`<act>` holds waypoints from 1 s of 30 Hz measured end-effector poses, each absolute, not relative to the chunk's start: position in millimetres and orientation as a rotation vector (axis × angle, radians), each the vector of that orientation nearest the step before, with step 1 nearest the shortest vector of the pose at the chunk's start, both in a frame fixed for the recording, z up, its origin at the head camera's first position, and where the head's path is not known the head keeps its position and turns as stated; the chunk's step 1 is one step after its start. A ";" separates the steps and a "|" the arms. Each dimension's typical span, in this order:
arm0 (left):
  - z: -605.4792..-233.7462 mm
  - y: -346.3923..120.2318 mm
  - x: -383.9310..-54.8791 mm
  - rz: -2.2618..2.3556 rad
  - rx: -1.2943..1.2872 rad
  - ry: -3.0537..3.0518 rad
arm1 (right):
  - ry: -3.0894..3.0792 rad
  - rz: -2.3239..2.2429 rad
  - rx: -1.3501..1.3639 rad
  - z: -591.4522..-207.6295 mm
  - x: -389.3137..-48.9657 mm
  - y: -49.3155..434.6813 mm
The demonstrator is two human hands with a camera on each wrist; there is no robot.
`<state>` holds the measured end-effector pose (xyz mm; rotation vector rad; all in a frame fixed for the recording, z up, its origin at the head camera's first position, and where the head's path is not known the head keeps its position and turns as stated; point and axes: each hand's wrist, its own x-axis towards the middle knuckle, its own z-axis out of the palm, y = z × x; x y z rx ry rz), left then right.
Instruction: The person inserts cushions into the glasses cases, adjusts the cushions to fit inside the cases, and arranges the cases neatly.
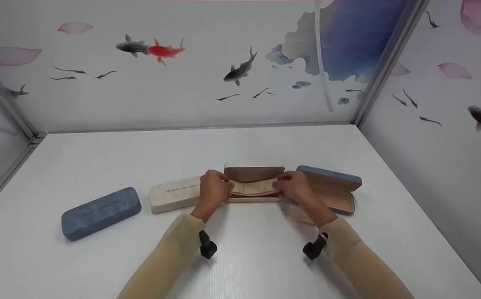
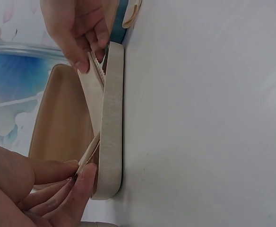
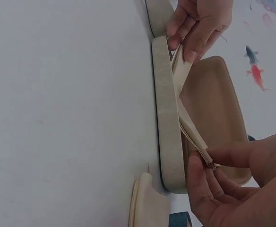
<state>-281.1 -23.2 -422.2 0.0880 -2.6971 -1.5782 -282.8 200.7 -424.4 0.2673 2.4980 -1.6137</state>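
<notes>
I've L hand & R hand each pinching an end of folded cloth in open cream case, short of tbl far edge; open blue case nearer R edge.

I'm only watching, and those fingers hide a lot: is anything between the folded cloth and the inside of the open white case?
Nothing visible blocks it. The left hand and right hand pinch the cloth near its two ends at the mouth of the white case, whose lid stands raised behind.
</notes>
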 end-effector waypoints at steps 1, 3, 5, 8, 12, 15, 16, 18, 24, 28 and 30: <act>-422.0 -22.9 -281.1 -1.568 0.087 -2.699 | 2.500 -1.609 0.274 -424.7 -283.5 200.6; -422.0 -22.0 -280.8 -1.556 0.088 -2.704 | 2.504 -1.604 0.279 -425.0 -283.8 200.3; -422.2 -21.4 -280.3 -1.536 0.100 -2.718 | 2.500 -1.605 0.278 -425.3 -283.5 200.3; -421.9 -20.6 -279.1 -1.490 0.117 -2.746 | 2.478 -1.611 0.267 -424.3 -281.0 200.6; -418.5 -21.3 -276.5 -1.351 0.094 -2.790 | 2.419 -1.614 0.258 -420.6 -275.8 201.8; -413.4 -24.0 -274.1 -1.261 0.044 -2.805 | 2.398 -1.604 0.256 -416.9 -272.8 201.9; -411.7 -25.1 -273.2 -1.242 0.029 -2.810 | 2.396 -1.608 0.253 -415.8 -272.1 201.8; -408.6 -27.5 -271.8 -1.238 -0.002 -2.813 | 2.399 -1.607 0.244 -414.1 -270.8 202.0; -401.3 -31.3 -268.8 -1.187 -0.008 -2.837 | 2.467 -1.671 0.278 -412.5 -265.1 206.9; -394.1 -33.7 -270.0 -1.218 0.036 -2.840 | 2.503 -1.625 0.301 -409.4 -262.1 209.4; -389.8 -35.1 -272.2 -1.280 0.053 -2.848 | 2.474 -1.594 0.304 -405.6 -261.7 208.9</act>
